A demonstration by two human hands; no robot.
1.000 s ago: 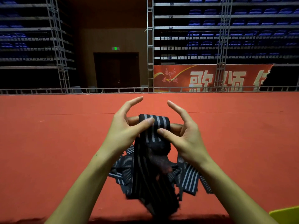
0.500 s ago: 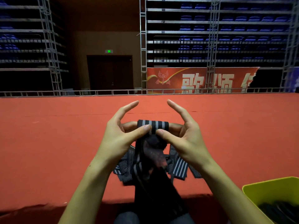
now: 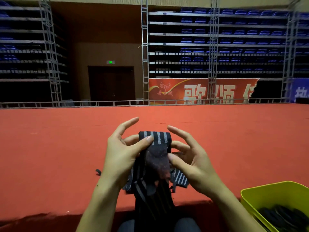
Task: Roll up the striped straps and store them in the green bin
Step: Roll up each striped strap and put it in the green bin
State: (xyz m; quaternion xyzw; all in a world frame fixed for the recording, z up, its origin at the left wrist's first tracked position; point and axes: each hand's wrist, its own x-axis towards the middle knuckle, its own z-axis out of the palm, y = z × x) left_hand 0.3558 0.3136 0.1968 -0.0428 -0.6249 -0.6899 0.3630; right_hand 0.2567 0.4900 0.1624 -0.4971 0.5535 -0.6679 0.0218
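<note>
Over on the left of the red stage surface we see bare carpet running back to a metal rail, with scaffold towers and rows of blue seats in the dim hall behind, and a dark doorway under a small green sign.

Coming toward the middle, our left hand is up off the surface, thumb pressed against the near face of the striped strap, middle fingers curled behind it, index finger lifted free and pointing up and right. That's a pinch on the strap's rolled top, where the grey stripes show plainly. From there the strap hangs down between our forearms, over the front edge of the stage and toward our lap; a dark reddish patch lies on its near face, too blurred for us to say what it is.

Beneath the hands, a heap of loose straps lies on the carpet near the front edge, tangled, stripes running several ways, with one small dark end poking out to the left.

On to our right hand: fingers curled toward the strap's right edge, thumb at the side of the reddish patch, index finger raised. It touches the strap, but we cannot tell how firmly it holds.

Far right, low in the corner, sits the green bin, below the stage edge and well apart from the hands, with dark rolled straps already inside. Behind, a red banner hangs along the rail.
</note>
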